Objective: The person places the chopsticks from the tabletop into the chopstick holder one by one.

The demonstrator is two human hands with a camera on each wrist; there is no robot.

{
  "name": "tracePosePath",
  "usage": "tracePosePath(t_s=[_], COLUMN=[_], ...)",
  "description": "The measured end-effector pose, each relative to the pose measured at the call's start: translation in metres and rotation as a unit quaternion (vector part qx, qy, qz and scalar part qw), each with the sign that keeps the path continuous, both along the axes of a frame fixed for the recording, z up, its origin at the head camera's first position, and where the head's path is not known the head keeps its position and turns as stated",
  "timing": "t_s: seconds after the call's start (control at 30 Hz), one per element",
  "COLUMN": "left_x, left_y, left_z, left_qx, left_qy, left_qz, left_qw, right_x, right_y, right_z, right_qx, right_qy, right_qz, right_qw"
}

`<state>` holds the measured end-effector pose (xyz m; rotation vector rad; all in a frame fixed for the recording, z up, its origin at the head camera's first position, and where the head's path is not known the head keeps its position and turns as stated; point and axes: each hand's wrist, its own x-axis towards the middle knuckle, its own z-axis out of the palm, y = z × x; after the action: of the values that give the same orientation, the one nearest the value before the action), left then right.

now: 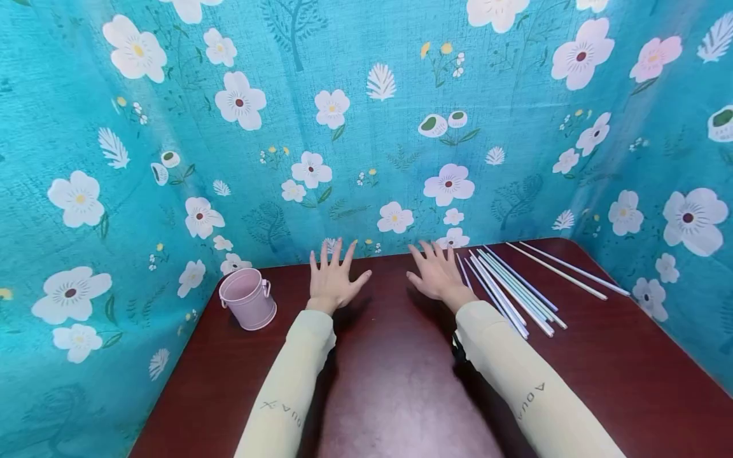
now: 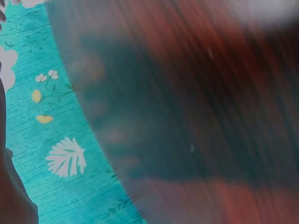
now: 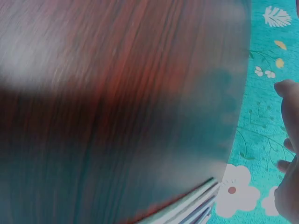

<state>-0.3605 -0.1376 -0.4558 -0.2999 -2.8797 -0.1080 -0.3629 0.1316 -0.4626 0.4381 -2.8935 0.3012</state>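
Observation:
My left hand [image 1: 332,278] is spread over the back of the dark red table [image 1: 395,381], fingers straight and holding nothing. Palm down, my right hand [image 1: 438,273] also has its fingers spread, and nothing is in it. Just right of that hand lies a loose bundle of thin pastel sticks [image 1: 518,292]. To the left of my left hand stands a small pink bucket [image 1: 248,299] with side handles, upright. The right wrist view catches the ends of several sticks [image 3: 187,207] and part of the right hand [image 3: 289,140]. Part of the left hand [image 2: 16,191] edges the left wrist view.
Two sticks [image 1: 564,270] lie apart from the bundle, near the table's back right corner. A turquoise flowered cloth [image 1: 355,146] hangs behind the table and along both sides. Cream sleeves [image 1: 292,388] cover both forearms.

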Motion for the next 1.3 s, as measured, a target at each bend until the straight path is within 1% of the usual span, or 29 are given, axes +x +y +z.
tracePosePath(t_s=[0.1,0.2,0.3,0.43,0.5,0.6,0.73,0.9,1.07,1.13,1.3], left_x=[0.002,0.007,0.013,0.023,0.028,0.033,0.038,0.044,0.05,0.052,0.058], left_y=[-0.008,-0.015,-0.022,-0.04,-0.049,-0.06,-0.074,-0.093,-0.111,-0.119,-0.142], left_z=[0.005,0.008,0.011,0.011,0.014,0.018,0.024,0.028,0.029,0.03,0.031], left_qx=[-0.003,-0.001,-0.03,-0.071,-0.077,-0.074,-0.059,-0.033,0.005,0.027,0.089], left_qy=[0.01,0.016,0.026,0.034,0.044,0.07,0.097,0.105,0.127,0.129,0.115], left_qz=[-0.008,-0.024,-0.036,-0.038,-0.037,-0.039,-0.037,-0.014,0.001,0.007,0.024], left_qw=[0.9999,0.9996,0.9986,0.9962,0.9954,0.994,0.9929,0.9938,0.9919,0.9912,0.989], right_x=[0.002,0.006,0.01,0.016,0.017,0.018,0.019,0.022,0.026,0.027,0.03], right_y=[0.008,0.016,0.025,0.033,0.037,0.045,0.055,0.067,0.078,0.08,0.082], right_z=[0.003,0.001,-0.001,-0.005,-0.006,-0.004,-0.003,-0.009,-0.013,-0.013,-0.013], right_qx=[-0.009,-0.012,-0.023,-0.032,-0.028,-0.018,-0.01,0.002,0.006,0.004,-0.004], right_qy=[-0.007,-0.015,-0.015,-0.018,-0.014,-0.008,-0.007,-0.014,-0.014,-0.014,-0.032], right_qz=[-0.001,-0.006,-0.001,0.021,0.027,0.024,0.022,0.029,0.033,0.035,0.029], right_qw=[0.9999,0.9998,0.9996,0.9991,0.9991,0.9995,0.9997,0.9995,0.9993,0.9993,0.9991])
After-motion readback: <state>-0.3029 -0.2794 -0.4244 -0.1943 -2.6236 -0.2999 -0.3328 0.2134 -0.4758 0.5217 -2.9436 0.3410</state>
